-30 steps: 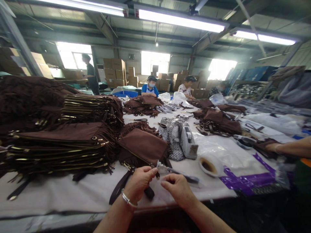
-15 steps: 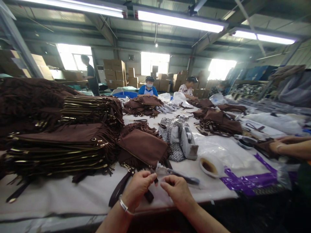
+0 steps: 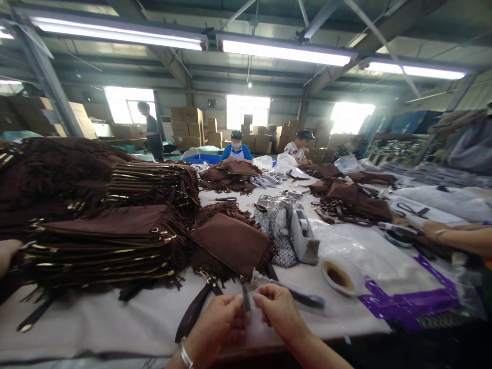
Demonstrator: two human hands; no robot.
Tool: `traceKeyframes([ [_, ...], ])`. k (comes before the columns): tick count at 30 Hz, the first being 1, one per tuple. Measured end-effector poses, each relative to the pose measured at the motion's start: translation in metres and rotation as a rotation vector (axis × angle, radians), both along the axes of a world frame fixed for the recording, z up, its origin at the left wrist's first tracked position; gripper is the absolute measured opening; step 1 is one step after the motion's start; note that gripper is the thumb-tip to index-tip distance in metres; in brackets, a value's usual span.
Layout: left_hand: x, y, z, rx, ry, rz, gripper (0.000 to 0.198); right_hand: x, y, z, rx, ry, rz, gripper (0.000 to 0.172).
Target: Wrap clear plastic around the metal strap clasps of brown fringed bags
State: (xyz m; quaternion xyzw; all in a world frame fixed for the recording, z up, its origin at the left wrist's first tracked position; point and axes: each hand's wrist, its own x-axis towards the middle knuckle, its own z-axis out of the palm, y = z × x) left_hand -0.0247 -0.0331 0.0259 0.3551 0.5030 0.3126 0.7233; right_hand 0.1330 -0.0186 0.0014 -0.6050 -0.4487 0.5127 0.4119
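In the head view, my left hand (image 3: 226, 320) is closed in a pinch, and my right hand (image 3: 280, 308) is closed facing it. Stretched between them is a small translucent piece of plastic film (image 3: 254, 324), perhaps a little bag. A narrow dark brown strap (image 3: 246, 296) runs down between my fingers in front of the film. Just beyond lies a brown fringed pouch (image 3: 232, 241) with a zip. A brown wrist strap (image 3: 194, 310) with a metal clasp hangs from it, left of my left hand. Right of my right hand rests a dark tool in clear wrapping (image 3: 305, 297).
Stacked zipped pouches (image 3: 107, 246) fill the left, where another person's hand (image 3: 8, 253) reaches in. A grey tape dispenser (image 3: 304, 238), tape roll (image 3: 340, 277) and purple tape (image 3: 411, 302) lie to the right. A co-worker's arms (image 3: 457, 238) work at far right; others sit opposite.
My hands have moved slightly lower, and translucent film now shows between them. Another person's hand has appeared at the left edge. The whole view has tilted up a little.
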Motion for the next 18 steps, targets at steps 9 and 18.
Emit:
traceKeyframes([
  [9,-0.006,0.013,-0.019,0.148,0.196,0.161,0.038,-0.016,0.001,-0.003,-0.128,0.147,0.020,0.043],
  [18,-0.010,0.044,-0.017,0.345,0.449,0.212,0.041,-0.031,0.002,0.004,-0.264,0.161,0.088,0.022],
])
